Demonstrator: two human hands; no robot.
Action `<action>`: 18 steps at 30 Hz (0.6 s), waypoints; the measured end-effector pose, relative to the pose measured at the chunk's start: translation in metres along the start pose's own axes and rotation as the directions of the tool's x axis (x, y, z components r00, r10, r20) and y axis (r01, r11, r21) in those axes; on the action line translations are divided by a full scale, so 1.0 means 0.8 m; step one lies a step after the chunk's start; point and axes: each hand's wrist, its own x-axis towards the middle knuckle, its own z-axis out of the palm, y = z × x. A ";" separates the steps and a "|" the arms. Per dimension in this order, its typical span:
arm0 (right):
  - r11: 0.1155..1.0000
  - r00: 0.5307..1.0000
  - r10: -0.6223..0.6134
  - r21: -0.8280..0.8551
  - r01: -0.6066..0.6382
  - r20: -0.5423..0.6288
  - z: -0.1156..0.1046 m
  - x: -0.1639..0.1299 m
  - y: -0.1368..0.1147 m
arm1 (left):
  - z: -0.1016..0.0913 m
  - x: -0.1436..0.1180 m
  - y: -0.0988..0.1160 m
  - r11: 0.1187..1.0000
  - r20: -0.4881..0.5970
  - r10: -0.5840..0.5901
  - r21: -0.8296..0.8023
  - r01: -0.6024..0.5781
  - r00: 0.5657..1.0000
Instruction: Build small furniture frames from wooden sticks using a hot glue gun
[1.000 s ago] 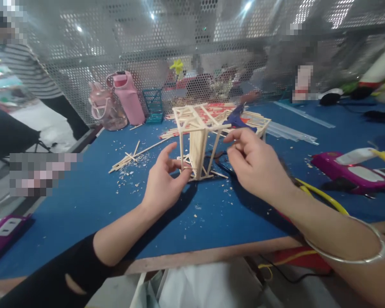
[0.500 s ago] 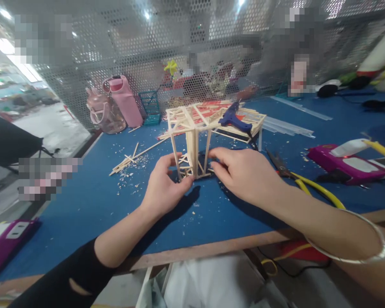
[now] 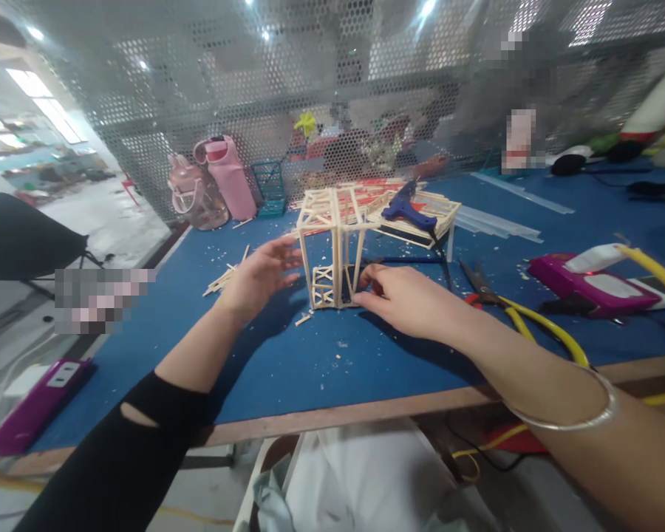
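Blue tabletop (image 3: 366,369) is carrying an upright stick frame (image 3: 335,247), right hand (image 3: 407,299) pinching its base from the right, nearer, while left hand (image 3: 260,275) is hovering open, empty, just left.

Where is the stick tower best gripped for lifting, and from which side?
Judging by shape, grip the stick tower low at its cross-braced base, from both flanks. The upper posts look thin and unbraced. The right hand already touches the base; the left hand hovers open beside it.
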 end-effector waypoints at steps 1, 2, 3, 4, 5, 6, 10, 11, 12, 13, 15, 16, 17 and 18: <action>1.000 1.000 -0.009 0.000 0.009 0.007 0.001 0.003 0.001 | 0.000 0.010 0.000 1.000 -0.116 0.015 0.004 -0.014 0.993; 1.000 1.000 -0.016 -0.020 0.016 0.027 0.000 0.005 0.001 | -0.001 0.019 0.001 0.998 -0.221 0.046 0.056 -0.034 0.974; 0.998 0.998 -0.022 -0.052 0.025 0.057 -0.003 0.006 0.002 | -0.001 0.028 0.002 0.988 -0.296 0.087 0.147 -0.045 0.951; 0.996 0.995 -0.021 -0.088 0.029 0.095 -0.005 0.005 0.003 | -0.001 0.034 0.003 0.965 -0.342 0.133 0.260 -0.042 0.930; 0.992 0.990 -0.018 -0.118 0.035 0.141 -0.008 0.003 0.004 | -0.002 0.037 0.004 0.925 -0.360 0.173 0.379 -0.026 0.917; 0.990 0.982 -0.014 -0.133 0.040 0.189 -0.009 0.000 0.006 | -0.002 0.038 0.004 0.872 -0.361 0.201 0.489 0.001 0.911; 0.995 0.979 0.014 -0.099 0.006 0.203 -0.003 -0.007 0.027 | -0.008 0.029 -0.002 0.664 -0.348 0.227 0.738 0.117 0.909; 0.995 0.988 0.039 -0.098 -0.024 0.148 -0.001 -0.008 0.035 | -0.011 0.027 -0.005 0.634 -0.337 0.232 0.764 0.121 0.913; 0.994 0.994 0.070 -0.092 -0.062 0.079 0.000 -0.008 0.043 | -0.015 0.026 -0.008 0.613 -0.321 0.244 0.782 0.111 0.915; 0.993 0.995 0.101 -0.071 -0.100 0.012 0.000 -0.009 0.050 | -0.018 0.026 -0.010 0.599 -0.304 0.266 0.796 0.090 0.915; 0.988 0.983 0.154 0.044 -0.151 -0.098 -0.005 -0.014 0.060 | -0.023 0.025 -0.011 0.600 -0.288 0.319 0.799 0.043 0.903; 0.979 0.974 0.172 0.136 -0.153 -0.145 -0.008 -0.020 0.062 | -0.023 0.022 -0.008 0.625 -0.298 0.347 0.780 0.017 0.889; 0.958 0.965 0.187 0.250 -0.138 -0.186 -0.011 -0.028 0.061 | -0.020 0.016 -0.004 0.665 -0.322 0.377 0.747 -0.012 0.868; 0.919 0.957 0.198 0.379 -0.106 -0.213 -0.014 -0.037 0.058 | -0.014 0.007 0.002 0.707 -0.361 0.408 0.706 -0.040 0.839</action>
